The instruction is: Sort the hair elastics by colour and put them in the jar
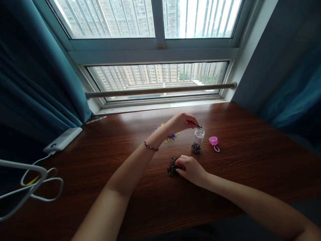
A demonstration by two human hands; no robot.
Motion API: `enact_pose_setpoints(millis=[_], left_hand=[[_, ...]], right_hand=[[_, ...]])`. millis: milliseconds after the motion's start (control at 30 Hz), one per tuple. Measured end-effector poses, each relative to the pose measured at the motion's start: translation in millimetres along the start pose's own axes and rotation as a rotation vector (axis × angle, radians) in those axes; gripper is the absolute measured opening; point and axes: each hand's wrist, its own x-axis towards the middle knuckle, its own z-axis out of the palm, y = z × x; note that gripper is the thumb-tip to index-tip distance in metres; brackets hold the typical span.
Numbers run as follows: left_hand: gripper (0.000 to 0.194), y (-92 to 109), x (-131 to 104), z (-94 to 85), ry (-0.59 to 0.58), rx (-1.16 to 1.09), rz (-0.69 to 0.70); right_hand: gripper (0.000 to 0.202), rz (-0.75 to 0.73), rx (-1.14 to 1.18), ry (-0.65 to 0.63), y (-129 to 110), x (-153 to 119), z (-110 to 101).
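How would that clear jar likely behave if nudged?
The clear jar might tip under a high push, since it looks taller than wide. Dark pieces gathered at its bottom may steady it slightly. Being uncapped, it would probably spill if toppled.

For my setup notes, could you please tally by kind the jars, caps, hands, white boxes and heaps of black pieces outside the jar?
Clear cylindrical jar: 1
Pink cap with a loop: 1
Bare hands, left and right: 2
White rectangular box: 1
Heap of small black pieces: 1
Total: 6
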Motion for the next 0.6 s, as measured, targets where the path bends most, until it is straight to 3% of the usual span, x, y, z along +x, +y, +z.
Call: enact_pose_setpoints(millis=[267,600], left_hand=[[0.012,0.0,12.0,3.6,-0.216,0.166,0.141],[0.02,2.9,11.5,4.9,-0.212,0.115,0.03]], right_hand=[[0.008,-0.013,-0.02,-0.018,0.5,0.3,0.6],[0.008,-0.006,-0.029,-0.018,-3.3,0.0,-1.4]])
